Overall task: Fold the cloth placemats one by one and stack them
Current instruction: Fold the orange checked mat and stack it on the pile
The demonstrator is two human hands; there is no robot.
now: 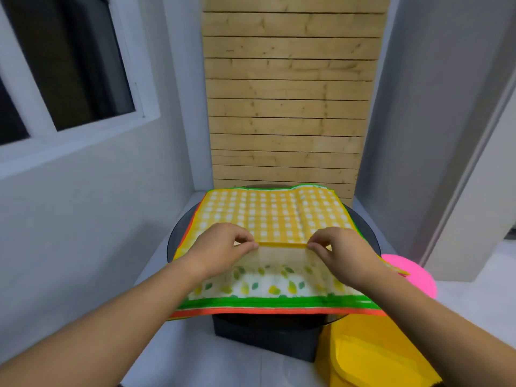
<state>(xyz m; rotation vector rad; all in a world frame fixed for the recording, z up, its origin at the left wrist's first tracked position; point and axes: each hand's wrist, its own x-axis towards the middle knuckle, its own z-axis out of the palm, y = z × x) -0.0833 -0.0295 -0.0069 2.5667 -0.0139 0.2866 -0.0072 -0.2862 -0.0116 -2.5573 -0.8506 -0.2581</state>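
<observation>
both the left hand (220, 244) and right hand (342, 248) pinch the near edge of the yellow checked placemat (268, 213), lifted off the leaf-print placemat (268, 286) beneath, on a round table (178, 233)

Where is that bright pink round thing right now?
In the head view, the bright pink round object shows on the right, beside the round dark table and just past the right hand.

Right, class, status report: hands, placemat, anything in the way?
Left hand and right hand pinch near edge of checked mat. Edge lifted off leaf mat beneath. Pink disc off right, apart.
</observation>
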